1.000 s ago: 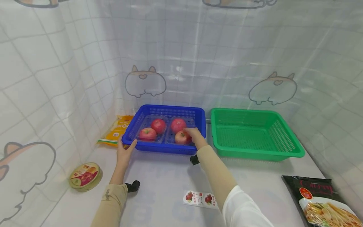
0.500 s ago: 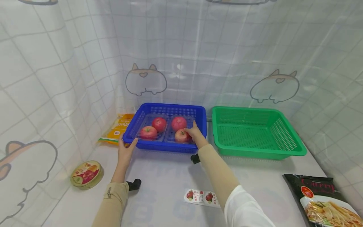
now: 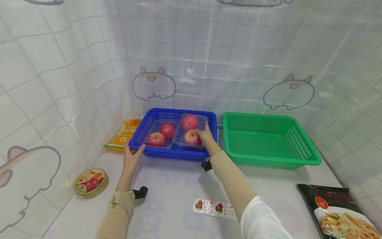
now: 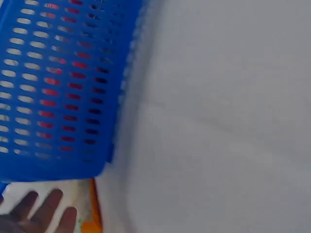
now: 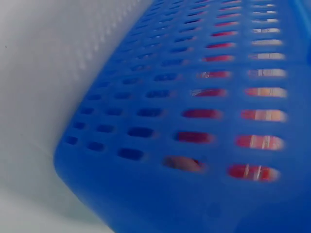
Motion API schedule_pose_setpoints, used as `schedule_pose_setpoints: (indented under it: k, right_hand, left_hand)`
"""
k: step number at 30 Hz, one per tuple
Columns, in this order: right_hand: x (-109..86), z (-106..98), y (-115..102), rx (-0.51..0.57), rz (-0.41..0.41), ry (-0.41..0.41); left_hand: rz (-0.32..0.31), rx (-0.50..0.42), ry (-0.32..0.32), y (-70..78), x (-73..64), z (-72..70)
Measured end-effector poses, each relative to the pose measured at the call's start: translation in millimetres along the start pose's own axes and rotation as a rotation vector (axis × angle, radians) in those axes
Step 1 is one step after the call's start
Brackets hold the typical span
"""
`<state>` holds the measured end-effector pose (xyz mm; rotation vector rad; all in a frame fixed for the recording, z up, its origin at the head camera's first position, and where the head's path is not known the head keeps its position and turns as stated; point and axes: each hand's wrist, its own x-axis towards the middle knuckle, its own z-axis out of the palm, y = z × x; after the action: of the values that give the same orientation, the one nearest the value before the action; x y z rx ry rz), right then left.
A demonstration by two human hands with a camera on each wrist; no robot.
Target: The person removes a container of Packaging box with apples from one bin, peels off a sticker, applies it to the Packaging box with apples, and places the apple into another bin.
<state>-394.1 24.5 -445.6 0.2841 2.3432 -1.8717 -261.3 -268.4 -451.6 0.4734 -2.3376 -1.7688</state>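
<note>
In the head view, a blue basket point(image 3: 176, 153) holds two clear plastic packs of apples side by side. My right hand point(image 3: 206, 137) grips the right pack point(image 3: 182, 136) at its right side, its thumb over the front apple point(image 3: 191, 136). This pack sits askew, its far end angled right. The left pack point(image 3: 150, 134) lies flat, with two red apples. My left hand point(image 3: 131, 160) holds the basket's front left corner between thumb and fingers; the left wrist view shows spread fingers point(image 4: 46, 208) beyond the blue wall. Only the basket's slotted wall point(image 5: 160, 111) fills most of the right wrist view.
A green basket point(image 3: 259, 160) stands right of the blue one. An orange and yellow bag point(image 3: 123, 136) lies at left, with a round tub point(image 3: 91, 183) nearer. A strip of apple stickers point(image 3: 213, 208) lies in front. A black noodle packet point(image 3: 337, 209) lies at right.
My right hand has taken hold of the right apple pack and shifted it up and back, turning it slightly. My left hand has stayed at the basket's corner.
</note>
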Motion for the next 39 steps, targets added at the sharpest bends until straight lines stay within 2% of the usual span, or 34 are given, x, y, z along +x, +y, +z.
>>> schedule_pose_setpoints:
  k: [2, 5, 7, 8, 11, 13, 14, 16, 17, 19, 21, 23, 25, 28, 31, 39]
  right_hand:
    - [10.5, 1, 4, 0.017, -0.013, 0.005]
    - [-13.3, -6, -17, 0.075, 0.006, -0.009]
    - [-30.9, -11, -31, 0.121, 0.009, -0.03]
    - [-42.8, -14, -39, 0.145, 0.026, -0.038]
    - [-62.2, -21, -50, 0.202, 0.027, -0.065]
    - [-67.2, -21, -53, 0.233, 0.042, -0.07]
    - [-72.4, -21, -56, 0.246, 0.047, -0.073]
    - [-77.7, -21, -59, 0.278, 0.058, -0.08]
    - [-79.6, -19, -60, 0.299, 0.061, -0.081]
    - [-84.8, -17, -63, 0.329, 0.058, -0.075]
    - [-88.4, -14, -65, 0.363, 0.05, -0.06]
    - [-91.3, -12, -66, 0.4, 0.044, -0.046]
    - [-93.0, -10, -66, 0.423, 0.037, -0.03]
    - [-96.0, -7, -67, 0.438, 0.03, -0.014]
    - [-99.5, -5, -66, 0.441, 0.026, 0.008]
    - [-111.6, -1, -67, 0.436, -0.014, 0.075]
  left_hand:
    - [-0.012, 0.021, 0.016, 3.8, -0.8, 0.0]
    - [0.015, 0.042, 0.083, 9.8, -1.7, 2.4]
    - [0.073, 0.097, 0.167, 15.4, -4.7, 6.3]
    - [0.116, 0.131, 0.212, 18.7, -6.8, 9.7]
    - [0.271, 0.262, 0.311, 30.7, -17.4, 25.3]
    - [0.384, 0.298, 0.315, 39.9, -26.0, 39.9]
    - [0.433, 0.293, 0.298, 44.8, -30.7, 47.9]
    - [0.496, 0.25, 0.238, 54.4, -39.3, 64.1]
    - [0.507, 0.209, 0.201, 59.0, -43.2, 72.2]
    - [0.488, 0.104, 0.113, 67.6, -49.2, 87.5]
    - [0.437, -0.008, 0.029, 74.7, -53.0, 100.7]
    - [0.387, -0.102, -0.029, 79.5, -54.2, 112.4]
    - [0.356, -0.159, -0.055, 83.1, -53.1, 122.5]
    - [0.35, -0.197, -0.045, 86.0, -49.9, 134.7]
    - [0.354, -0.194, -0.03, 87.1, -47.9, 143.3]
    - [0.38, -0.186, 0.031, 88.7, -48.7, 152.6]
